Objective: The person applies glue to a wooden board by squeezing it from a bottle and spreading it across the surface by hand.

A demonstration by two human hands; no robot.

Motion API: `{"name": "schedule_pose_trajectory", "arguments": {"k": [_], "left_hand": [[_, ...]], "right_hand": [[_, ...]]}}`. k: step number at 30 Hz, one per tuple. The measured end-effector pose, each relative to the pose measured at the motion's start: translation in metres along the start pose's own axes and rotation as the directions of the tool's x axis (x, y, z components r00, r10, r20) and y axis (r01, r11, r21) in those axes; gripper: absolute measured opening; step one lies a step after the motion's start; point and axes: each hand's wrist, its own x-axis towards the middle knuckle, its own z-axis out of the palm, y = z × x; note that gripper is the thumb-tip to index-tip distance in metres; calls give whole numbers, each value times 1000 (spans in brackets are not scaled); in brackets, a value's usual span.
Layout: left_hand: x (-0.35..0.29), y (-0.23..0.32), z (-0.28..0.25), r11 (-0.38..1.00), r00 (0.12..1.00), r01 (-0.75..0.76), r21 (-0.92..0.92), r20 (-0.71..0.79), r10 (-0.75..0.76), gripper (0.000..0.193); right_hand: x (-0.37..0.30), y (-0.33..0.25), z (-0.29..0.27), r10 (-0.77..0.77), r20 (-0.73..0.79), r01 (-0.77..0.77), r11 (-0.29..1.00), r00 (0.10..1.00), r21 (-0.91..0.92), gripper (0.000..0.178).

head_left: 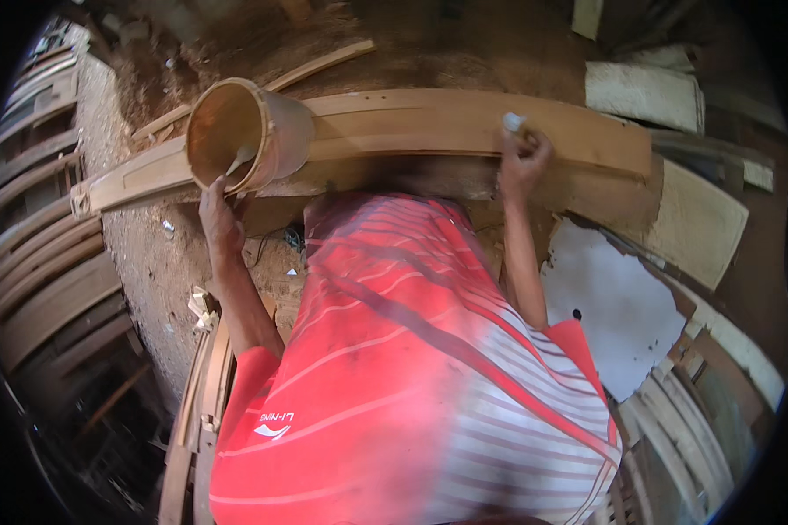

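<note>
Your left hand gripped the near rim of the tilted bucket, positioned over the wooden beam toward its left end; a pale utensil leaned inside. Your right hand was closed around a small, blurred, white-tipped object near the beam's right end

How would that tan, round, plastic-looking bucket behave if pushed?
The tan round bucket could roll or tip, since it has curved sides and appears tilted. Its thin-looking wall might flex. The left hand at its rim would probably steady it.
</note>
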Motion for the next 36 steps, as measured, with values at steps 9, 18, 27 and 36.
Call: {"name": "schedule_pose_trajectory", "arguments": {"k": [9, 18, 27, 36], "left_hand": [[1, -1, 15, 973, 973, -228, 27, 46, 226, 43], [5, -5, 9, 878, 890, -456, 146, 52, 453, 59], [12, 14, -16, 908, 874, -419, -14, 265, 407, 85], [17, 25, -48, 961, 896, -204, 184, 432, 108, 101]], "right_hand": [[-37, -114, 16, -318, 141, 279, 930, 938, 238, 18], [-45, -357, 160, -841, 541, 717, 374, -4, 588, 20], [-75, -296, 327, -189, 931, 896, 266, -313, 355, 23], [-74, -302, 305, -280, 909, 896, 234, -309, 377, 23]]}}
